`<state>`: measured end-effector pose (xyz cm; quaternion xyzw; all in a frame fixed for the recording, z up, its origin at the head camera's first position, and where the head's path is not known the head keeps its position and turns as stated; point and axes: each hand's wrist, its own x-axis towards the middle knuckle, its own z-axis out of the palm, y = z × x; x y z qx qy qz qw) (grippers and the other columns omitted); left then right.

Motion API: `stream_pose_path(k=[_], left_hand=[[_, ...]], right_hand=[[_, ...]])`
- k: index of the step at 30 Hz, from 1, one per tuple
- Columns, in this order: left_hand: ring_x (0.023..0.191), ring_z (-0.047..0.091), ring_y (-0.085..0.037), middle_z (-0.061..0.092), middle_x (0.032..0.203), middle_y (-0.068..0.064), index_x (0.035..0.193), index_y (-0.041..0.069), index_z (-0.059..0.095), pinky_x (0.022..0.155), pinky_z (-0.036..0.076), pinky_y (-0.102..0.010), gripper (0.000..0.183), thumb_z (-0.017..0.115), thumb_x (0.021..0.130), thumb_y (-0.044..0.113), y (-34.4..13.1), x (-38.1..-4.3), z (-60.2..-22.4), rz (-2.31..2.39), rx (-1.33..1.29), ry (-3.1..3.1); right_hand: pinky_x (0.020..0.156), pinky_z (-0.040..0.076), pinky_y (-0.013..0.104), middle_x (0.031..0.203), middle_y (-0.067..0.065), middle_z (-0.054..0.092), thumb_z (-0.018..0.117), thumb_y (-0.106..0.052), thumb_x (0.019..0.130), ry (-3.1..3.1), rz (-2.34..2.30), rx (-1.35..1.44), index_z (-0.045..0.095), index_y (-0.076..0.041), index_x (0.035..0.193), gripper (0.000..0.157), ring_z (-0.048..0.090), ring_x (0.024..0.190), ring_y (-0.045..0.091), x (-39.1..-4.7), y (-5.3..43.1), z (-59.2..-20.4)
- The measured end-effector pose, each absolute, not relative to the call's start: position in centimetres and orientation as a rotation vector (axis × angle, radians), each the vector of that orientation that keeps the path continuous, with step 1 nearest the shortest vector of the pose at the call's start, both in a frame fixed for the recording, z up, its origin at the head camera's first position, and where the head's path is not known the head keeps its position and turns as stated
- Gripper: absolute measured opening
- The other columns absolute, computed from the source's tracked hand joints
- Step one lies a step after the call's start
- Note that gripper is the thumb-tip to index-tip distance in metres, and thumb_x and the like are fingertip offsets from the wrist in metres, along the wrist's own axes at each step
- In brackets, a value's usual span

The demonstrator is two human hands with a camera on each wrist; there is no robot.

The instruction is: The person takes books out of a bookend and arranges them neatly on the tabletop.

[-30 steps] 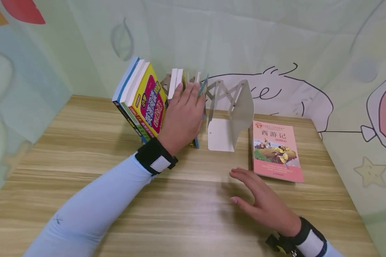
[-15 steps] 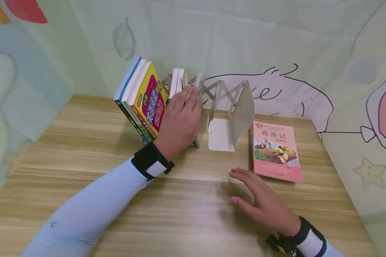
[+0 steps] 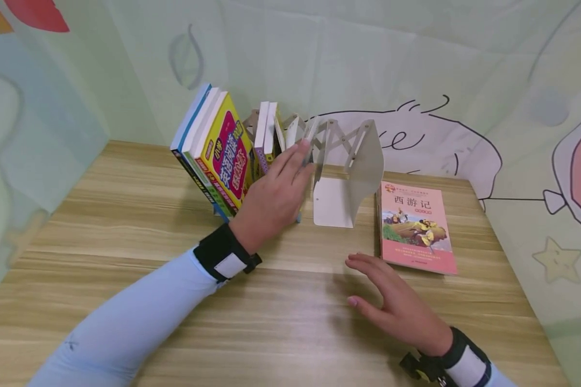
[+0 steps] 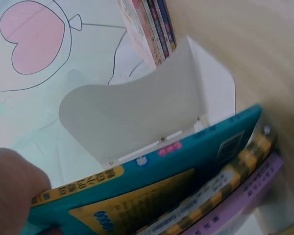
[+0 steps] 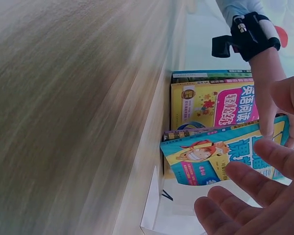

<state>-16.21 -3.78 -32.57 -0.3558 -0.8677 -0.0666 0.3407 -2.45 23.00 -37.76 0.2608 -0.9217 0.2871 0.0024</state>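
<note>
My left hand (image 3: 271, 201) reaches over a row of upright books and pinches a thin teal book (image 4: 186, 142) near its top. In the left wrist view the thumb lies at the end of that book's spine. The right wrist view shows its illustrated cover, leaning. Beside it stand a purple-spined book (image 4: 257, 178) and one with a yellow-and-dark patterned spine (image 4: 255, 159). The books are in a beige expanding bookend (image 3: 368, 156) with scissor-like struts. My right hand (image 3: 399, 314) hovers above the table, fingers spread, holding nothing.
A pink-covered book (image 3: 416, 231) lies flat atop others right of the bookend. Large books, the outermost yellow (image 3: 227, 156), lean at the left of the row. A printed cloth wall (image 3: 271, 48) closes off the back of the wooden table (image 3: 290, 322).
My left hand has shifted slightly down and left, its fingertips still at the row's right side. The teal book's top has tilted right, widening the gap beside its neighbours. The right hand stays put.
</note>
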Motion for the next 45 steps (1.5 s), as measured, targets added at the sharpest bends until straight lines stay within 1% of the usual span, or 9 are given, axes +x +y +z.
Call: stream_pose_path(k=[7,11,15,20,22,24,27,34,45], left_hand=[[0.149,0.023,-0.045,0.023,0.16,-0.031,0.132,0.001,0.062,0.095,0.054,-0.044,0.037,0.063,0.096,0.009,-3.7,-15.6,-33.0,-0.361,-0.918,-2.291],[0.143,0.036,-0.047,0.019,0.16,-0.034,0.132,0.002,0.061,0.097,0.052,-0.046,0.036,0.062,0.097,0.007,-3.7,-15.2,-33.0,-0.439,-0.92,-2.329],[0.134,0.049,-0.044,0.014,0.161,-0.033,0.133,0.004,0.061,0.085,0.06,-0.038,0.037,0.06,0.096,0.001,-3.7,-15.0,-33.1,-0.578,-0.909,-2.383],[0.138,0.046,-0.041,0.019,0.161,-0.031,0.128,0.008,0.063,0.085,0.06,-0.038,0.038,0.058,0.093,-0.006,-4.0,-14.9,-33.3,-0.845,-0.848,-2.413],[0.13,0.055,-0.039,0.025,0.159,-0.03,0.127,0.008,0.064,0.081,0.062,-0.036,0.037,0.058,0.093,-0.006,-4.2,-14.9,-33.4,-0.886,-0.834,-2.4],[0.103,0.07,-0.033,0.029,0.159,-0.028,0.128,0.007,0.063,0.068,0.062,-0.029,0.036,0.058,0.094,-0.004,-4.3,-14.8,-33.5,-0.893,-0.825,-2.394],[0.077,0.071,-0.027,0.036,0.157,-0.025,0.131,0.007,0.063,0.049,0.052,-0.023,0.037,0.057,0.096,-0.001,-4.5,-14.7,-33.7,-0.883,-0.81,-2.372],[0.109,0.065,-0.029,0.043,0.155,-0.018,0.136,0.007,0.06,0.05,0.049,-0.021,0.043,0.054,0.095,-0.004,-5.4,-14.2,-33.7,-0.936,-0.815,-2.326],[0.116,0.063,-0.027,0.049,0.151,-0.017,0.145,0.006,0.053,0.054,0.052,-0.024,0.056,0.057,0.09,-0.008,-6.7,-12.4,-32.2,-0.917,-0.84,-2.264]], right_hand=[[0.109,0.045,0.05,0.15,0.001,0.048,0.07,-0.032,0.095,-2.897,0.904,0.813,0.045,-0.027,0.148,0.059,0.047,0.138,0.02,-2.5,23.1,-37.9],[0.108,0.046,0.05,0.15,0.0,0.048,0.071,-0.032,0.094,-2.901,0.901,0.801,0.046,-0.027,0.148,0.059,0.047,0.137,0.02,-2.5,23.0,-37.9],[0.108,0.046,0.05,0.149,-0.001,0.049,0.071,-0.031,0.094,-2.902,0.899,0.794,0.047,-0.026,0.147,0.059,0.048,0.136,0.02,-2.5,23.0,-37.9],[0.108,0.046,0.049,0.149,0.0,0.049,0.072,-0.029,0.093,-2.895,0.892,0.792,0.047,-0.025,0.147,0.059,0.048,0.136,0.02,-2.4,23.1,-38.1],[0.108,0.046,0.049,0.149,0.0,0.049,0.072,-0.029,0.094,-2.894,0.892,0.795,0.047,-0.025,0.147,0.059,0.048,0.136,0.02,-2.4,23.2,-38.1],[0.108,0.045,0.049,0.149,-0.001,0.049,0.071,-0.03,0.094,-2.895,0.894,0.796,0.047,-0.025,0.147,0.059,0.048,0.137,0.02,-2.5,23.2,-38.2],[0.108,0.045,0.049,0.149,-0.001,0.048,0.071,-0.03,0.094,-2.892,0.89,0.803,0.046,-0.026,0.147,0.058,0.048,0.137,0.02,-2.5,23.3,-38.3],[0.108,0.045,0.048,0.15,-0.001,0.048,0.071,-0.029,0.094,-2.877,0.87,0.816,0.047,-0.025,0.147,0.059,0.047,0.137,0.02,-2.6,23.4,-38.4],[0.108,0.045,0.051,0.151,0.0,0.047,0.069,-0.031,0.095,-2.895,0.898,0.791,0.045,-0.026,0.148,0.058,0.046,0.138,0.022,-2.8,23.6,-38.3]])
